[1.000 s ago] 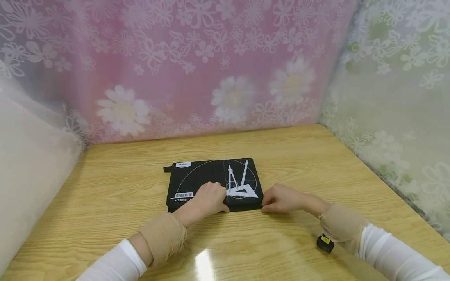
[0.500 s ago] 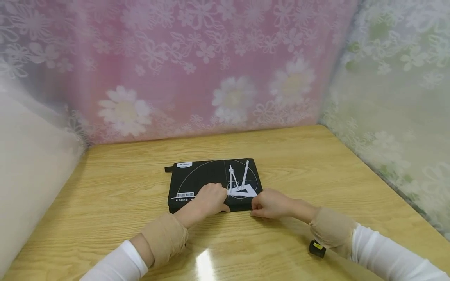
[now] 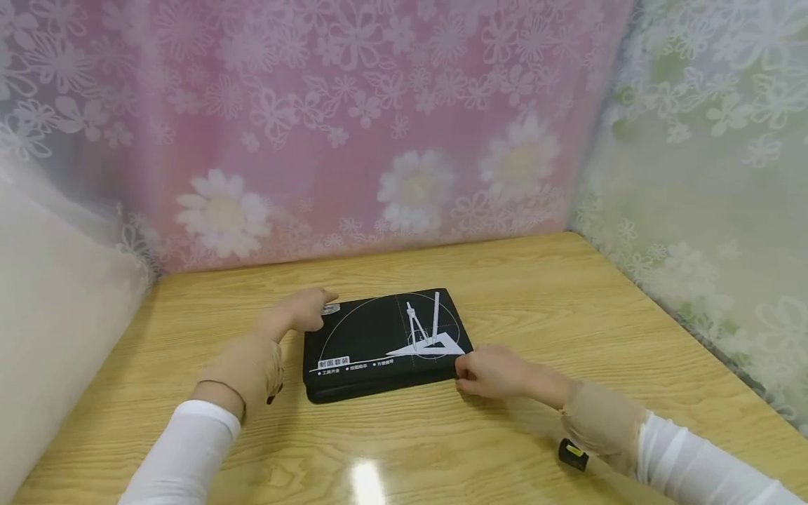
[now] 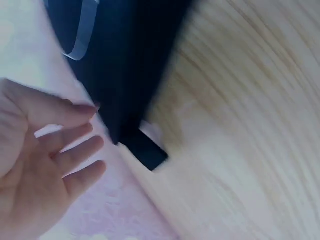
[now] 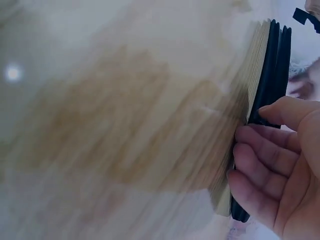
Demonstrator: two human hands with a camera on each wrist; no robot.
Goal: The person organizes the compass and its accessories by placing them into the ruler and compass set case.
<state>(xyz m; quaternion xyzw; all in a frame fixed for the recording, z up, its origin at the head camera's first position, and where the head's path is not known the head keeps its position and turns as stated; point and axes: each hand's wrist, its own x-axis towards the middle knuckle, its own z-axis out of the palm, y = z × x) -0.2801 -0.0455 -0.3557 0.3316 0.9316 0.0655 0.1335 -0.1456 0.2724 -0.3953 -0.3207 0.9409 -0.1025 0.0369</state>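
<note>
A flat black fabric case (image 3: 362, 330) for a drawing set lies on the table, printed with white compasses, a triangle and lettering. My left hand (image 3: 303, 312) is at its far left corner. In the left wrist view that hand (image 4: 45, 145) has loosely bent fingers beside the case (image 4: 120, 60), near a black fabric tab (image 4: 145, 150), and grips nothing. At the near right corner, my right hand (image 3: 495, 372) pinches the case's edge. In the right wrist view thumb and curled fingers meet at the case's side (image 5: 272, 75); whether a zip pull lies between them is hidden.
The wood-grain table (image 3: 404, 435) is bounded by a pink flowered curtain (image 3: 353, 140) behind and a pale flowered curtain (image 3: 713, 175) on the right. A small black block with a yellow label (image 3: 572, 454) is under the right wrist.
My left hand has left the case's front edge and moved to its far left corner. My right hand slid slightly left around the near right corner. The case has turned a little.
</note>
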